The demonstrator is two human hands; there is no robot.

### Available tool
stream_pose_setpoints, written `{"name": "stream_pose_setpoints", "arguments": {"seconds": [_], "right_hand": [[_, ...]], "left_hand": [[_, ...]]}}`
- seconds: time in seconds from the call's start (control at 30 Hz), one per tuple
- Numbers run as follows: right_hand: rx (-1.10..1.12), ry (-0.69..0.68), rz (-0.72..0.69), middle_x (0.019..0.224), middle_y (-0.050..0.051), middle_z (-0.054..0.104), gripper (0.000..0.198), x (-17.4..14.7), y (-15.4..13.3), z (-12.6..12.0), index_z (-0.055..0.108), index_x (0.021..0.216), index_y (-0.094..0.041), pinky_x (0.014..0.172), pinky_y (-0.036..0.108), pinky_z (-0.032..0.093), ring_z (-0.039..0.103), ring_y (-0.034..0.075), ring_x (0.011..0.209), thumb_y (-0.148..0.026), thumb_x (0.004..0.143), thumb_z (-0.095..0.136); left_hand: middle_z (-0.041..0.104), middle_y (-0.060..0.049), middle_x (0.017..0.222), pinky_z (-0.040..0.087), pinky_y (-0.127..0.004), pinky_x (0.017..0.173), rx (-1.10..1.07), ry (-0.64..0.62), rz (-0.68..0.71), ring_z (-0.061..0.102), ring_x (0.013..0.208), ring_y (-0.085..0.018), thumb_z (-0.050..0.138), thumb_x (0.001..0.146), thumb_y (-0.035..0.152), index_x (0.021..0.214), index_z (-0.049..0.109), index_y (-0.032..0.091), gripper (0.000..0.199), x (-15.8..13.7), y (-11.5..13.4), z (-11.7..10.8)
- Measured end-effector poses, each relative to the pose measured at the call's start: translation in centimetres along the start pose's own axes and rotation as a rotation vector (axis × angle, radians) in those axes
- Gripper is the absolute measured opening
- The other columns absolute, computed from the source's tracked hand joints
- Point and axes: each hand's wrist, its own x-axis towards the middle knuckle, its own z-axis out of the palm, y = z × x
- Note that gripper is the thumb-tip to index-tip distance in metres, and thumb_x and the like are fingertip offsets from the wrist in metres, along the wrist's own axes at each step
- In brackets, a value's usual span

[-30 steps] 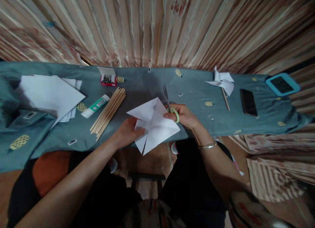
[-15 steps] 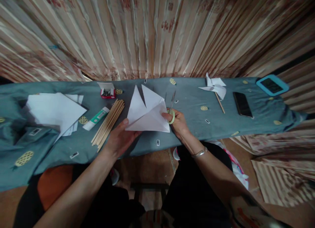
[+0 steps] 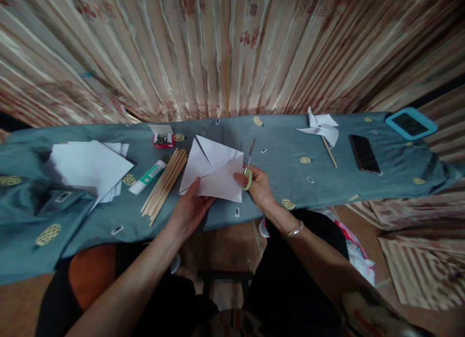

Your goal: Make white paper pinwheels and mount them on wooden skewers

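Note:
A white square of paper [image 3: 218,155] is held over the table, with slits cut in from its corners; one slit shows at the upper left. My left hand [image 3: 191,208] pinches its lower left edge, thumb on top and fingers beneath. My right hand [image 3: 257,185] has its fingers in the handles of a pair of scissors [image 3: 247,176]. Their pale green grip is at the paper's right edge and the blades point away from me, beside the sheet. Left of the paper lies a bundle of wooden sticks [image 3: 165,186].
A glue stick [image 3: 147,177], a red box of small metal pieces [image 3: 163,139] and a stack of white paper [image 3: 87,165] lie on the left. To the right are a paper pinwheel [image 3: 321,127] on a stick, a phone [image 3: 364,153] and a blue-framed timer [image 3: 411,122].
My left hand has shifted its hold further in along the paper's lower edge. The paper has turned slightly and its slit looks narrower. The scissors stay in my right hand.

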Motion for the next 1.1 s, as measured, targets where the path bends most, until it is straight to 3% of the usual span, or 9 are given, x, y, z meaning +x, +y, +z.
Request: {"name": "stream_pose_setpoints", "arguments": {"seconds": [0.13,0.23,0.4,0.57,0.77,1.1], "right_hand": [[-0.109,-0.059,-0.029,0.062,-0.005,0.063,0.041,-0.6,-0.2,-0.2,0.067,0.075,-0.021,0.059,0.025,0.047,0.055,0.011,0.059,-0.05,0.055,0.087],[-0.199,-0.151,-0.018,0.061,-0.004,0.062,0.047,-1.2,-0.7,-0.9,0.068,0.082,-0.019,0.055,0.024,0.045,0.055,0.011,0.056,-0.059,0.062,0.082],[-0.286,-0.496,0.119,0.077,0.007,0.071,0.064,-2.5,-2.0,-2.6,0.066,0.1,-0.014,0.056,0.025,0.046,0.062,0.015,0.068,-0.073,0.075,0.066],[-0.359,-0.763,0.244,0.088,0.008,0.072,0.064,-3.7,-2.5,-3.3,0.064,0.108,-0.012,0.057,0.024,0.045,0.062,0.014,0.071,-0.07,0.081,0.062],[-0.397,-0.778,0.306,0.083,0.005,0.07,0.061,-4.0,-2.1,-2.9,0.064,0.106,-0.014,0.063,0.024,0.05,0.063,0.013,0.072,-0.067,0.077,0.07],[-0.404,-0.738,0.327,0.075,0.002,0.068,0.057,-4.0,-2.5,-2.2,0.066,0.096,-0.014,0.062,0.024,0.052,0.061,0.01,0.065,-0.065,0.073,0.074]], "left_hand": [[0.071,0.0,0.09,0.058,-0.027,0.071,-0.017,0.077,0.045,0.067,0.076,-0.014,0.054,0.096,0.019,0.098,0.063,0.022,0.009,0.3,0.2,-0.1],[0.069,0.001,0.091,0.058,-0.025,0.067,-0.023,0.064,0.109,0.065,0.074,-0.013,0.052,0.097,0.017,0.101,0.062,0.022,0.012,0.4,1.0,-0.2],[0.069,0.001,0.09,0.057,-0.023,0.064,-0.037,0.031,0.285,0.066,0.072,-0.012,0.053,0.097,0.017,0.1,0.062,0.02,0.01,0.4,3.0,-0.3],[0.071,-0.001,0.087,0.059,-0.025,0.062,-0.073,0.061,0.312,0.068,0.072,-0.013,0.049,0.099,0.017,0.098,0.063,0.017,0.014,0.6,3.9,-0.4],[0.072,-0.003,0.092,0.06,-0.027,0.065,-0.055,-0.034,0.356,0.069,0.073,-0.015,0.065,0.091,0.021,0.099,0.063,0.017,0.009,1.0,3.3,-0.7],[0.072,0.0,0.091,0.058,-0.023,0.061,-0.052,-0.036,0.324,0.068,0.07,-0.013,0.061,0.093,0.018,0.099,0.064,0.021,0.007,0.5,3.0,-0.3]]}}
